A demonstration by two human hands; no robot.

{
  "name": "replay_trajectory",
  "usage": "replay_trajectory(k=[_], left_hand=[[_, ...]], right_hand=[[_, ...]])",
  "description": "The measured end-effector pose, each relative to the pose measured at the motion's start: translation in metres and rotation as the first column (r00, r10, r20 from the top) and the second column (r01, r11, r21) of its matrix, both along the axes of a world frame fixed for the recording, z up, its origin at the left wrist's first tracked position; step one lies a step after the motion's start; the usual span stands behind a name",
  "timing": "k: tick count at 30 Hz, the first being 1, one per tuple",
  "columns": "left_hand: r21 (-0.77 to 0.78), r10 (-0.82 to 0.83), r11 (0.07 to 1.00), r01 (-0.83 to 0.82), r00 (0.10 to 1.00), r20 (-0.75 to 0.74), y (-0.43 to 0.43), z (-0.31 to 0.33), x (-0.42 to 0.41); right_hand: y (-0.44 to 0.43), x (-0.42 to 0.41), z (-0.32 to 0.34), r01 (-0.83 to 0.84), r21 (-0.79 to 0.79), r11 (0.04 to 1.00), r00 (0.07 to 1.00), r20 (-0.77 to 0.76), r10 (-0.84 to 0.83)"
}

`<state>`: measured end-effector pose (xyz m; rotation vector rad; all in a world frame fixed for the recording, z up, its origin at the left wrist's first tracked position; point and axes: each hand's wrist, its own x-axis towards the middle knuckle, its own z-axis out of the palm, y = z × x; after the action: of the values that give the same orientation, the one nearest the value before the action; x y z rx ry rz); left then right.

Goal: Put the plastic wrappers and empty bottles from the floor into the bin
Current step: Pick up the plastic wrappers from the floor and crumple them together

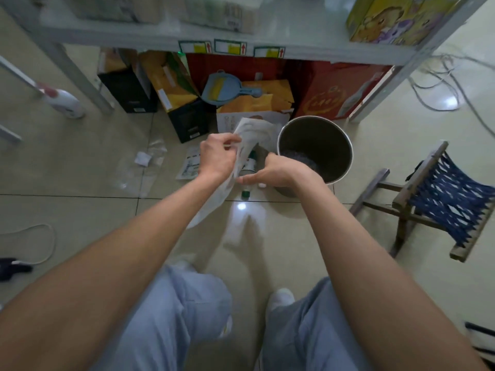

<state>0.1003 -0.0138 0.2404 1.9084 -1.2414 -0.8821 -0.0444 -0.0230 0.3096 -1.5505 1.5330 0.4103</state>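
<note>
Head view showed the left hand (pixel 218 156) pinching a white wrapper (pixel 241 156) hanging lengthwise; the right hand (pixel 276 172), fingers loosely spread, reached toward a bottle (pixel 247 178) just beneath, its cap toward the person, with the bin (pixel 345 145) immediately right.

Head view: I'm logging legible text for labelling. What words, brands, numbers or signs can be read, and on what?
No words or numbers are legible.
Shelf-edge labels: red up-arrows only; print blurred.
Red box: gold round emblem, unreadable.
Printed wrapper on floor: too small.
Bottle: label blurred.
Cartoon box: pictures only.
</note>
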Motion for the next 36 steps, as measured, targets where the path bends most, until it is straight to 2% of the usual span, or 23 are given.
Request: replay_trajectory(k=[2,4,6,8,10,13,17,20,22,24,25,26,27,29,30,31,32,33,34,35,36], left_hand=[[-0.032,0.08,0.996,-0.085,0.987,-0.141,0.012,0.019,0.002],[-0.064,0.128,0.987,-0.15,0.956,-0.264,0.023,0.04,-0.003],[-0.091,0.148,0.976,-0.198,0.909,-0.39,0.031,0.057,-0.008],[-0.086,0.164,0.965,-0.248,0.824,-0.542,0.036,0.068,-0.01],[-0.057,0.179,0.959,-0.277,0.751,-0.635,0.039,0.073,-0.009],[-0.069,0.14,0.96,-0.27,0.682,-0.718,0.043,0.08,-0.007],[-0.186,0.031,0.951,-0.248,0.674,-0.738,0.04,0.093,-0.012],[-0.191,0.05,0.935,-0.299,0.642,-0.765,0.033,0.101,-0.018],[-0.121,0.113,0.927,-0.354,0.572,-0.812,0.03,0.101,-0.02],[-0.029,0.166,0.915,-0.403,0.441,-0.882,0.026,0.095,-0.015],[-0.008,0.196,0.904,-0.428,0.43,-0.881,0.023,0.09,-0.011],[-0.015,0.232,0.895,-0.447,0.492,-0.839,0.019,0.08,-0.005],[-0.03,0.275,0.894,-0.447,0.6,-0.751,0.015,0.069,0.0],[0.001,0.306,0.939,-0.343,0.837,-0.453,0.009,0.03,0.013],[0.09,0.245,0.969,-0.229,0.935,-0.255,0.008,0.008,0.019],[0.24,0.097,0.968,-0.075,0.992,-0.081,0.009,-0.019,0.027],[0.431,-0.121,0.898,0.094,0.992,0.036,0.012,-0.045,0.034],[0.615,-0.352,0.757,0.222,0.931,0.096,0.017,-0.068,0.041],[0.75,-0.553,0.594,0.291,0.825,0.119,0.023,-0.087,0.045],[0.818,-0.686,0.484,0.312,0.715,0.133,0.027,-0.107,0.046],[0.839,-0.765,0.428,0.335,0.629,0.139,0.026,-0.127,0.043]], right_hand=[[0.012,0.016,0.01,-0.012,0.011,1.0,0.999,0.05,0.011],[0.022,0.029,0.015,0.044,-0.008,0.999,0.992,0.117,-0.043],[0.03,0.034,0.017,0.192,-0.053,0.98,0.964,0.197,-0.178],[0.038,0.032,0.016,0.338,-0.109,0.935,0.914,0.274,-0.299],[0.042,0.026,0.013,0.406,-0.184,0.895,0.889,0.309,-0.339],[0.04,0.018,0.011,0.48,-0.253,0.84,0.849,0.377,-0.371],[0.035,0.009,0.026,0.48,-0.408,0.777,0.849,0.44,-0.293],[0.035,0.005,0.034,0.486,-0.478,0.731,0.854,0.435,-0.284],[0.033,-0.001,0.035,0.46,-0.52,0.72,0.875,0.402,-0.269],[0.029,-0.009,0.039,0.461,-0.543,0.701,0.88,0.381,-0.283],[0.025,-0.014,0.041,0.475,-0.548,0.688,0.874,0.385,-0.297],[0.02,-0.018,0.045,0.485,-0.556,0.675,0.87,0.387,-0.306],[0.016,-0.022,0.048,0.484,-0.568,0.665,0.872,0.381,-0.308],[0.01,-0.029,0.055,0.444,-0.598,0.668,0.895,0.338,-0.293],[0.008,-0.032,0.058,0.417,-0.599,0.683,0.908,0.311,-0.282],[0.006,-0.035,0.061,0.385,-0.594,0.706,0.922,0.278,-0.27],[0.005,-0.038,0.063,0.334,-0.585,0.739,0.942,0.223,-0.25],[0.005,-0.04,0.065,0.265,-0.577,0.772,0.964,0.155,-0.215],[0.005,-0.04,0.066,0.197,-0.567,0.8,0.98,0.092,-0.176],[0.005,-0.039,0.066,0.148,-0.558,0.816,0.988,0.049,-0.146],[0.004,-0.037,0.065,0.12,-0.551,0.826,0.992,0.026,-0.126]])
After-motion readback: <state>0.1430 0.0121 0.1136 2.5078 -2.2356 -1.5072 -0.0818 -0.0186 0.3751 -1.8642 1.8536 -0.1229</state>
